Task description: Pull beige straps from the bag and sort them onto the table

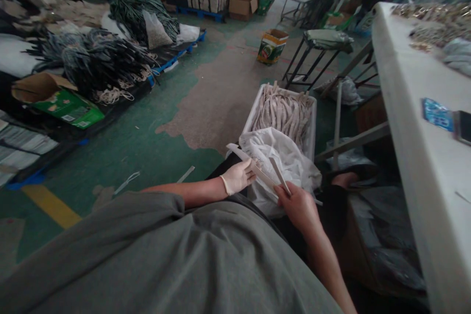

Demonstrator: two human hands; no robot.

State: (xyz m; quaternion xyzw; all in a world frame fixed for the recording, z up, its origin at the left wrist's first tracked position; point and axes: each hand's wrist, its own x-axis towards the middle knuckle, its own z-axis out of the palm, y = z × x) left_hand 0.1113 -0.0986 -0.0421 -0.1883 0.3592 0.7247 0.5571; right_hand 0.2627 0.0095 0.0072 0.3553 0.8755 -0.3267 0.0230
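Your bare right hand has its fingers clamped on a narrow, flat beige strip. Your white-gloved left hand touches a long, flat off-white strip, its grip unclear. Both strips are over a crumpled white plastic bag.

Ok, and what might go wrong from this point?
The right hand grips pale strips over the white plastic bag, so a loosened hold could drop one into its folds.

The bag bunches against the near end of the white crate; shifting it might drag out some beige straps.

The loose strip on the floor might get stepped on.
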